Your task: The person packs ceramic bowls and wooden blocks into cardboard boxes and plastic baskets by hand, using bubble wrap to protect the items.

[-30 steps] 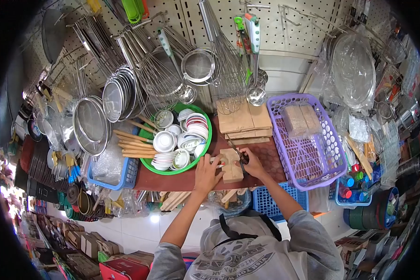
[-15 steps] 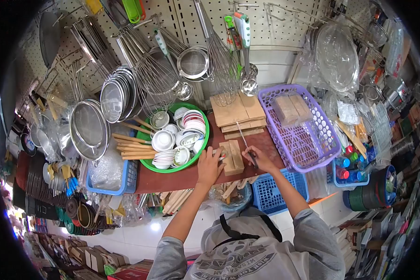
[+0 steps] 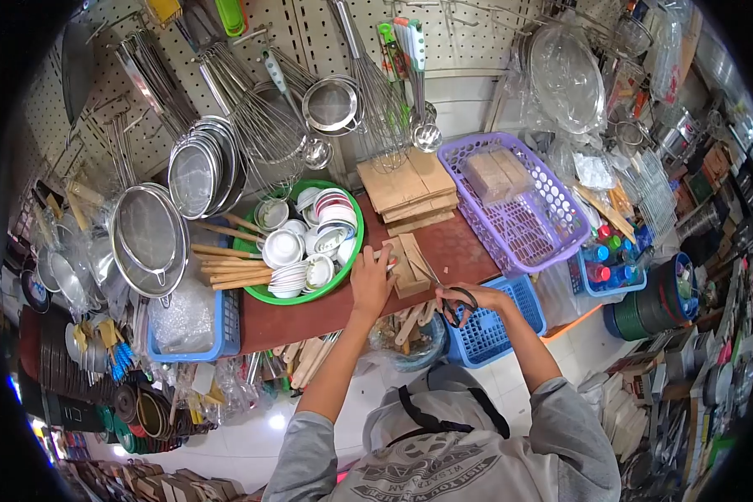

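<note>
On the red-brown tabletop lies a small brown cardboard box (image 3: 409, 269) with a seam down its middle. My left hand (image 3: 371, 278) holds its left side, fingers bent over the edge next to a small pale bit. In my right hand (image 3: 482, 299) is a pair of scissors (image 3: 462, 309) with black handles. My fingers are in the handle loops, and the blades point up and left across the right side of the box.
A green basin (image 3: 308, 299) of small bowls stands left of the box. Flat brown cardboard packs (image 3: 406, 186) are stacked behind, beside a purple basket (image 3: 523, 258). Below the table edge is a blue basket (image 3: 498, 347). Strainers and whisks (image 3: 268, 125) hang low over the back.
My right hand has drawn back toward the table's front edge, and the scissors have turned so their handle loops show. My left hand stays at the box. The view has shifted slightly.
</note>
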Motion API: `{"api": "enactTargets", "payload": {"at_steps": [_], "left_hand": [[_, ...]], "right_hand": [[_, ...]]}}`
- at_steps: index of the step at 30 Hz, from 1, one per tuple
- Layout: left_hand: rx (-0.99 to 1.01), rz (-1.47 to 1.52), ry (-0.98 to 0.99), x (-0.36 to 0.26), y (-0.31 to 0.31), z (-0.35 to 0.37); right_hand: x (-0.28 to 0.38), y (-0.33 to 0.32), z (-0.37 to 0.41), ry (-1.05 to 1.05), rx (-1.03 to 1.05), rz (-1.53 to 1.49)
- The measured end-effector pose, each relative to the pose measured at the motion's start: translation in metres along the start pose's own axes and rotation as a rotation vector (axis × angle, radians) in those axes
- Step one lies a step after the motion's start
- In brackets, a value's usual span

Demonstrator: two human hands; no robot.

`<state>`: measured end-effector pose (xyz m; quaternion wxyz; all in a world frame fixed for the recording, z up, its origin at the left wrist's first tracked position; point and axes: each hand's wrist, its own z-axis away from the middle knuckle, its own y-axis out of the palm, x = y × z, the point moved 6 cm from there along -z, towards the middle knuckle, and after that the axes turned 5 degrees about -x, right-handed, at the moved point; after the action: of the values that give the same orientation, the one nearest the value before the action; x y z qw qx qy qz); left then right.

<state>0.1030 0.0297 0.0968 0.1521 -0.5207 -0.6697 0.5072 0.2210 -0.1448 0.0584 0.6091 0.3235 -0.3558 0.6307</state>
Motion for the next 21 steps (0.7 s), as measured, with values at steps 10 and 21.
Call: {"api": "enactTargets", "payload": {"at_steps": [10, 21], "left_hand": [[-0.015, 0.018, 0.001, -0.001, -0.001, 0.001], [-0.041, 0.024, 0.031, -0.001, -0.003, 0.003]], "right_hand": [[-0.009, 0.029, -0.016, -0.015, -0.209, 0.025], [-0.015, 0.037, -0.055, -0.08, -0.325, -0.119]]}}
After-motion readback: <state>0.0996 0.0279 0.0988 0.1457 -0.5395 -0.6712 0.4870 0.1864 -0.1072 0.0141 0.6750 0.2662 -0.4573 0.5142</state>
